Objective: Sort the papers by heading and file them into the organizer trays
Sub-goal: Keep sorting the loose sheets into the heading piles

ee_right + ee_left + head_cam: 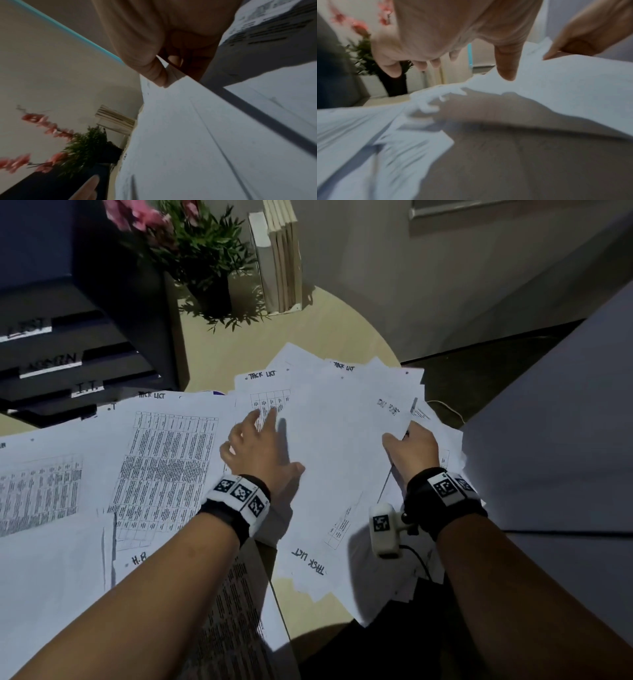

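Over at nine o'clock the black trays [82, 350] stand stacked with white labels, printed papers [164, 474] spread flat before them on the table [318, 330]. Toward the centre, the left hand [260, 450] lies released, fingers straight, flat on a fanned stack [335, 446] of sheets headed TASK LIST. At three o'clock the right hand [412, 450] pinches that stack's right edge, thumb on top. A plant [202, 258] and books [281, 258] sit at twelve o'clock.

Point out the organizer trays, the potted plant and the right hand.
organizer trays [85, 361]: head view, dark front of a labelled tray.
potted plant [205, 251]: head view, green leaves.
right hand [412, 450]: head view, back of the hand.
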`<state>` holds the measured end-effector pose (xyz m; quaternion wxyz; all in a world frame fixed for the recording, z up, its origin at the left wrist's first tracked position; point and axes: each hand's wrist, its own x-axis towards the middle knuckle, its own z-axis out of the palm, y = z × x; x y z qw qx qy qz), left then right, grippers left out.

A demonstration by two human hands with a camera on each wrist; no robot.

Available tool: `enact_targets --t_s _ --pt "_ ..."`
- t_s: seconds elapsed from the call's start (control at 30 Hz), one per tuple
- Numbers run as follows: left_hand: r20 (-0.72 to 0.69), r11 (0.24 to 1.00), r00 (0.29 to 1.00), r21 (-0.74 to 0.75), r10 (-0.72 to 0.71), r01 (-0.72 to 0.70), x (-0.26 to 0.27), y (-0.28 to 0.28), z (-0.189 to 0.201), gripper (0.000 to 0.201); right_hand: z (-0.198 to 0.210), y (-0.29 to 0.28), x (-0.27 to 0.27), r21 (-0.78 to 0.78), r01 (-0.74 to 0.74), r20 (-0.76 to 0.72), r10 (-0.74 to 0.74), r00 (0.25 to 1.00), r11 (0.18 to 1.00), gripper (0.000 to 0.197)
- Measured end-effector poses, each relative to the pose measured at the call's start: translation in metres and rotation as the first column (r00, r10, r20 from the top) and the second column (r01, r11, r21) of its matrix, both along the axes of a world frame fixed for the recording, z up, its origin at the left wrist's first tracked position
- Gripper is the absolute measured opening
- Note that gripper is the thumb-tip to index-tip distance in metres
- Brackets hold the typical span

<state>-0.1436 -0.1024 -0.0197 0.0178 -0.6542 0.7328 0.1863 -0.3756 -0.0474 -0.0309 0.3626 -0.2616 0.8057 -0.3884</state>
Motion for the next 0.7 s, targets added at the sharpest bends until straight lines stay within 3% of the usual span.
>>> enact_targets --t_s 0.1,0.17,0.23,0.33,0.37,0.43,0.5,0.57,0.63,0.7 --pt "-0.189 0.983 0.968 0.048 -0.168 0.180 -0.018 0.014 0.010 0.111 0.024 -0.005 0.016 -0.113 0.033 0.008 -0.033 0.999 0.993 0.026" --pt "-0.388 0.953 0.902 0.147 -0.190 0.264 -0.033 0.025 0.020 0.114 0.036 -0.010 0.032 -0.160 0.006 0.069 0.005 0.998 0.987 0.023" --pt "-0.524 0.949 0.831 0.122 -0.188 0.291 -0.044 0.035 0.031 0.102 0.048 -0.012 0.046 -0.251 -0.062 0.119 0.095 0.988 0.966 0.027" --pt "-0.562 0.997 0.824 -0.007 -0.064 0.073 -0.040 0.035 0.051 0.070 0.074 -0.010 0.056 -0.395 -0.166 0.284 0.292 0.913 0.903 0.024" --pt "-0.599 1.000 0.801 -0.029 -0.008 -0.012 -0.035 0.032 0.057 0.062 0.078 -0.008 0.055 -0.401 -0.202 0.271 0.326 0.906 0.894 0.026" --pt "-0.718 0.992 0.688 0.028 0.105 -0.122 -0.022 0.026 0.071 0.043 0.075 -0.006 0.045 -0.347 -0.281 0.058 0.320 0.946 0.895 0.025" --pt "-0.848 0.966 0.465 0.201 0.256 -0.164 -0.009 0.023 0.081 0.031 0.066 -0.002 0.032 -0.209 -0.283 -0.073 0.274 0.959 0.936 0.047" --pt "-0.885 0.926 0.277 0.339 0.374 -0.168 0.002 0.023 0.084 0.032 0.060 0.005 0.023 -0.172 -0.210 0.148 0.236 0.960 0.962 0.071" --pt "-0.865 0.895 0.239 0.402 0.441 -0.193 0.009 0.030 0.077 0.034 0.057 0.011 0.019 -0.186 -0.122 0.446 0.195 0.873 0.975 0.078" --pt "-0.829 0.863 0.252 0.452 0.499 -0.224 0.012 0.039 0.067 0.035 0.051 0.015 0.017 -0.180 -0.126 0.480 0.199 0.854 0.976 0.067"
